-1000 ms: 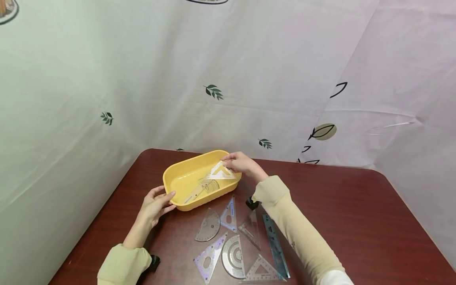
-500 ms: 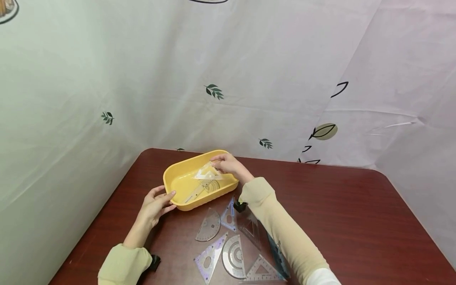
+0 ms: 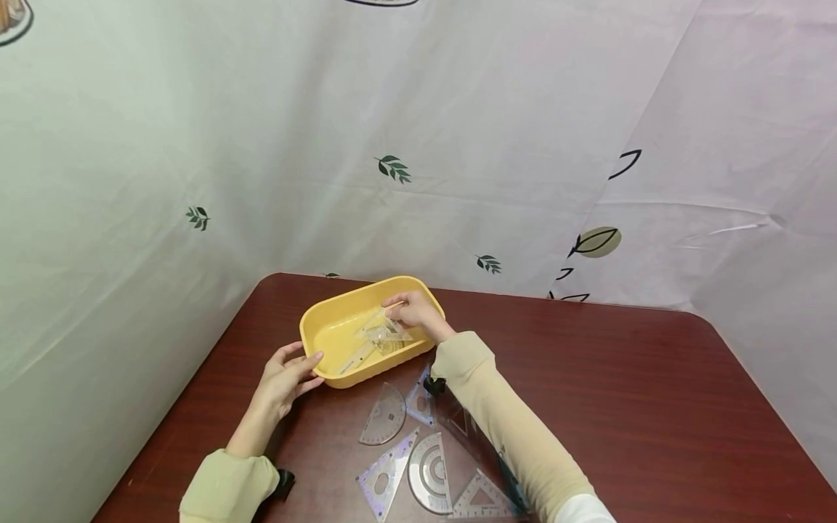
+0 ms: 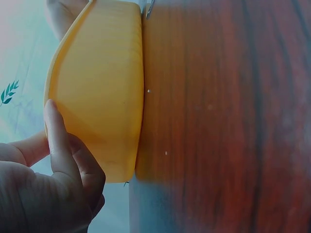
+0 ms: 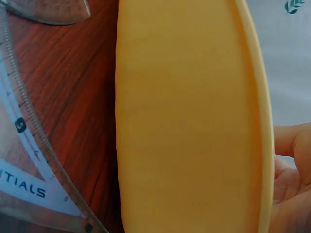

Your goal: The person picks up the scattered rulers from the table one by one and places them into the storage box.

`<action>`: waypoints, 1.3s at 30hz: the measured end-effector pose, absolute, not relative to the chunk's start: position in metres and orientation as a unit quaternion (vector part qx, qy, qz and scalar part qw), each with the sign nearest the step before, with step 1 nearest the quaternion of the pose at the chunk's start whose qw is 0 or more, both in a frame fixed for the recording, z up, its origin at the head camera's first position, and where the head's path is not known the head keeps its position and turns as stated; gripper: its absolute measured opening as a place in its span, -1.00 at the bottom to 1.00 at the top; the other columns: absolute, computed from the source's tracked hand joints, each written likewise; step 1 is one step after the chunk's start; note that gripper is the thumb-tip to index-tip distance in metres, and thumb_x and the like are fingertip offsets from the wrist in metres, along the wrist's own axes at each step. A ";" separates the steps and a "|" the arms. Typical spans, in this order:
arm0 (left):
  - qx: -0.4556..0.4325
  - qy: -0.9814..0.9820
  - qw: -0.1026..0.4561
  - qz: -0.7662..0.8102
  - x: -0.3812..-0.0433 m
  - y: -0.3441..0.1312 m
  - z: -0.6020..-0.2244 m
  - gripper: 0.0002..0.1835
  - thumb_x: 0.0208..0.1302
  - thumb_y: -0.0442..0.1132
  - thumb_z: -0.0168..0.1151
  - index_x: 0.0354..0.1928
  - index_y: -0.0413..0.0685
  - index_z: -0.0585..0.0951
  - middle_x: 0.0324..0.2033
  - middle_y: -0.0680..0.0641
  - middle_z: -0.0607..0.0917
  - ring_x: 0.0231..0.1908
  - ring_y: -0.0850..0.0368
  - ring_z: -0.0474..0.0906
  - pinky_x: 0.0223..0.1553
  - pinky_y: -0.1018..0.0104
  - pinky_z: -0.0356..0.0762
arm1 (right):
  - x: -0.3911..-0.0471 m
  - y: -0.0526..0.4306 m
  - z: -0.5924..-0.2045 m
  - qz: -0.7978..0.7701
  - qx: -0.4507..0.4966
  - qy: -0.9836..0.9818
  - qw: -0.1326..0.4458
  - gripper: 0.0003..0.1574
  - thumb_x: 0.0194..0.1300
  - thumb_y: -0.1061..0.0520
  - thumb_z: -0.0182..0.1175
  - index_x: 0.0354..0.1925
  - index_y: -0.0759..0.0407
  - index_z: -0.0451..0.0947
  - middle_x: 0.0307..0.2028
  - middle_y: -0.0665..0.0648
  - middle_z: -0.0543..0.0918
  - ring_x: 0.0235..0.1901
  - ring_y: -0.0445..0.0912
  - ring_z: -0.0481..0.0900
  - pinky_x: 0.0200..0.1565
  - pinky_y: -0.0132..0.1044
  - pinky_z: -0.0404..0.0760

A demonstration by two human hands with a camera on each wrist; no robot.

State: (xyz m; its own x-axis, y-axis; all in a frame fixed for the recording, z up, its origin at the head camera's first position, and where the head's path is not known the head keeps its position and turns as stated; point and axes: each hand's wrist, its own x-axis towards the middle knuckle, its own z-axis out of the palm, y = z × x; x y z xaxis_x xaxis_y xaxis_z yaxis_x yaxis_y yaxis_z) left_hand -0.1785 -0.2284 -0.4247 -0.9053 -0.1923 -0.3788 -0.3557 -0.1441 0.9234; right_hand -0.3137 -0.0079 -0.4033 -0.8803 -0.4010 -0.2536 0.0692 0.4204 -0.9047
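A yellow plastic tray point(image 3: 333, 314) stands at the table's back left. My left hand point(image 3: 281, 381) grips its near-left corner, the thumb over the rim and fingers against the outer wall, as the left wrist view also shows. Inside the tray, my right hand point(image 3: 415, 312) pinches a clear set square point(image 3: 394, 333) by its upper corner, low over a clear ruler point(image 3: 356, 359) and a small protractor point(image 3: 392, 344). In the right wrist view the tray wall point(image 5: 189, 116) hides what the right hand point(image 5: 291, 179) holds.
In front of the tray lie two clear protractors point(image 3: 384, 415) point(image 3: 428, 472), a purple-edged set square point(image 3: 387, 476), a blue-marked set square point(image 3: 420, 403) and a clear set square point(image 3: 482, 500). My right sleeve point(image 3: 523, 436) partly covers a bluish ruler point(image 3: 513, 485) and another set square point(image 3: 460, 420).
My right hand has moved left and down into the tray with the clear set square, which now sits lower over the ruler and protractor. My left hand stays on the rim.
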 end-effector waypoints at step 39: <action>-0.214 0.649 0.058 0.728 -0.179 -0.228 -0.425 -0.21 0.32 -0.29 0.20 0.43 -0.19 -0.03 -0.30 0.12 0.50 -0.47 0.35 0.52 -0.34 0.51 0.68 | -0.309 -0.013 -0.421 -0.439 -0.113 0.858 0.240 -0.75 0.29 0.27 0.18 -0.07 0.31 0.64 -0.23 0.24 0.69 -0.48 -0.16 0.49 -0.42 -0.41 0.53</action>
